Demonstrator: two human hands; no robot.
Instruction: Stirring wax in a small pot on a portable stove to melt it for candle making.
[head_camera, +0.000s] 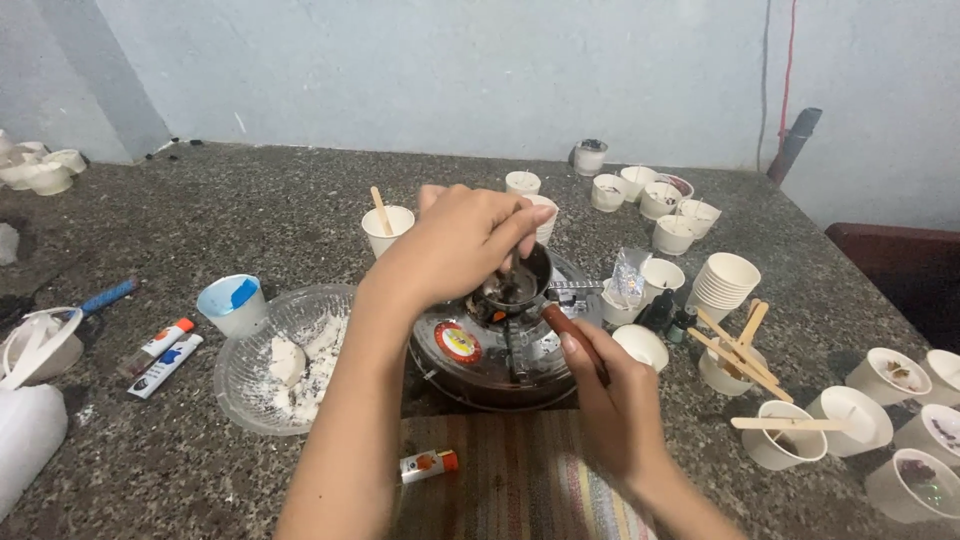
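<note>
Over the small stove (490, 350) mid-worktop, the left hand (460, 240) pinches a stirrer in the little pan (518, 285); the right hand (615, 395), closed around its brown handle (575, 340), should hold it level while stirring gently.

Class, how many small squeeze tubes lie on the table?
2: the orange-capped tube and the blue-marked tube lie side by side, left of the clear bowl. Others may be hidden.
</note>
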